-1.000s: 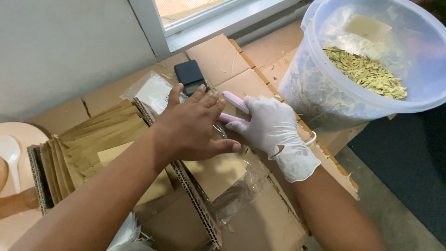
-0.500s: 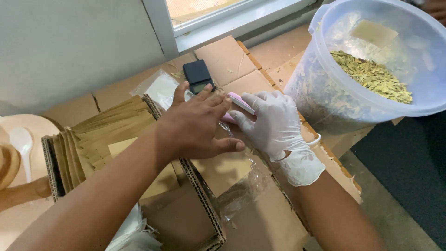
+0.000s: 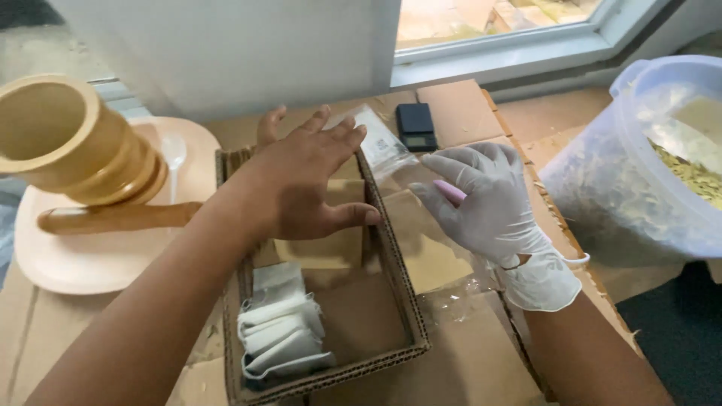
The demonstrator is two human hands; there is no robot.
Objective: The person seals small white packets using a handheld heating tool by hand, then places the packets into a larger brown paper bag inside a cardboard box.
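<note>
My bare left hand (image 3: 301,184) hovers palm down over an open cardboard box (image 3: 396,297), fingers spread and holding nothing. Brown paper envelopes (image 3: 320,248) lie in the box beneath it. My gloved right hand (image 3: 489,207) rests on a pink hand sealer (image 3: 451,192), most of which is hidden under the fingers. A clear plastic pouch (image 3: 429,256) with a brown paper piece inside lies just right of the box wall, partly under that hand.
Folded white bags (image 3: 282,331) sit in the box's near end. A wooden mortar (image 3: 68,143), pestle (image 3: 113,216) and plastic spoon (image 3: 174,154) rest on a peach plate (image 3: 90,267) at left. A small black scale (image 3: 416,125) lies at the back. A translucent bucket (image 3: 624,195) of dried leaves (image 3: 696,174) stands right.
My view has swung left, bringing the mortar and plate in. My left hand has come off the pouch and now sits over the box. The right hand stays on the sealer.
</note>
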